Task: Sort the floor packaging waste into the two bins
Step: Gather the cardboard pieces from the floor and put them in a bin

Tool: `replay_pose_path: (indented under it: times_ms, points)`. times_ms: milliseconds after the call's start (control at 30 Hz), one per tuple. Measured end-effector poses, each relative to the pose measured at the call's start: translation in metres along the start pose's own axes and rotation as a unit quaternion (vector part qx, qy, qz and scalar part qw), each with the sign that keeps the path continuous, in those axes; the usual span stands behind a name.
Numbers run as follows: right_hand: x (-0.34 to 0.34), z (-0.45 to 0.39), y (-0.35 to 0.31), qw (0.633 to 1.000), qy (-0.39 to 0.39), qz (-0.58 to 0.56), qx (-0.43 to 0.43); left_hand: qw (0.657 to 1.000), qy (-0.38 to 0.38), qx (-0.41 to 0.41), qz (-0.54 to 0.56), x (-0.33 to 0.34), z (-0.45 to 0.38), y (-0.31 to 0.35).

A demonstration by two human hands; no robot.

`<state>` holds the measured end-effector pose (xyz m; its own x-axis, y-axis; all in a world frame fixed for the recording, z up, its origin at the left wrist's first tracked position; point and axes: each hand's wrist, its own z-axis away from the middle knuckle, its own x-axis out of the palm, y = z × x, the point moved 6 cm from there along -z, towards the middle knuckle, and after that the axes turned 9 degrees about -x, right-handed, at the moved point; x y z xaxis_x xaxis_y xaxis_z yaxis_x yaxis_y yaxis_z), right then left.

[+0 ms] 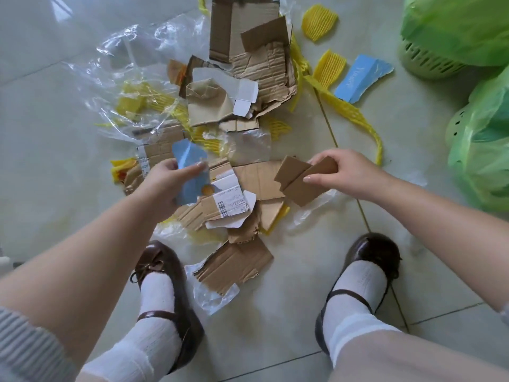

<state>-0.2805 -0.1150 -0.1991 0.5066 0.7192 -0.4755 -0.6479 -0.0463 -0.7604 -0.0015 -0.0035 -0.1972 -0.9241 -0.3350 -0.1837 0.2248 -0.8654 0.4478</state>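
Pale floor tiles (275, 312) carry a loose heap of packaging scraps in front of a person's two brown shoes. Torn brown cardboard (253, 51) makes up most of the heap, mixed with crumpled clear plastic film (110, 73) on its left side and strips of yellow foam netting (347, 111) trailing to the right. A separate blue paper scrap (363, 77) lies on the tiles just beside the netting, near the two bins. Both bins stand at the right edge, lined with green bags: the farther bin (429, 60) at the top corner, the nearer bin (462, 125) below it.

The left hand (162, 183) hangs over the near side of the heap, its fingers (190, 170) curled around a folded blue paper piece (188, 157), with the thumb pressing it from the front. The right hand (349, 172) hovers over the heap's right edge, pinching two overlapping cardboard pieces (297, 183) between the thumb on top and the curled fingers behind. Both held items are lifted off the floor, well apart from the bins.
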Motion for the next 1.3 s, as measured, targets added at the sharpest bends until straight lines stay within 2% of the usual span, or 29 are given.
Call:
replay_pose_path:
  times_ms: [67,133,233,300,400,533,733,800,900,1033,1167,1300]
  points:
    - [0.011,-0.019,-0.013,0.999,-0.011,0.034,-0.014,0.999,0.006,-0.049,0.0,-0.008,-0.001,-0.031]
    - [0.028,-0.039,-0.024,0.993,-0.057,0.102,-0.033,0.997,0.029,-0.065,0.001,-0.011,-0.003,-0.056]
    - [0.054,-0.06,-0.03,0.965,-0.141,0.212,-0.06,0.994,0.096,-0.027,-0.038,-0.009,-0.004,-0.068]
    - [0.068,-0.07,-0.03,0.942,-0.173,0.273,-0.085,0.993,0.113,0.008,-0.031,-0.002,-0.004,-0.065]
    - [0.077,-0.078,-0.029,0.931,-0.171,0.307,-0.103,0.991,0.128,0.035,-0.035,0.009,-0.009,-0.06]
    - [0.082,-0.079,-0.026,0.927,-0.158,0.32,-0.115,0.989,0.136,0.024,-0.048,0.017,-0.019,-0.064]
    - [0.084,-0.079,-0.023,0.941,-0.154,0.281,-0.106,0.98,0.159,0.025,-0.116,0.006,-0.02,-0.065]
    - [0.085,-0.078,-0.024,0.942,-0.157,0.276,-0.111,0.986,0.136,0.015,-0.095,0.007,-0.018,-0.065]
    - [0.08,-0.076,-0.029,0.949,-0.138,0.255,-0.123,0.997,0.062,0.014,-0.04,0.012,-0.014,-0.06]
    - [0.056,-0.068,-0.03,0.986,-0.073,0.132,-0.075,0.998,0.013,0.025,0.056,-0.001,-0.011,-0.05]
    - [0.034,-0.061,-0.024,0.996,-0.021,0.067,-0.047,0.991,0.046,0.06,0.112,-0.024,-0.008,-0.041]
    - [0.02,-0.059,-0.019,0.999,-0.001,0.023,-0.025,0.995,0.055,0.068,0.054,-0.027,-0.007,-0.039]
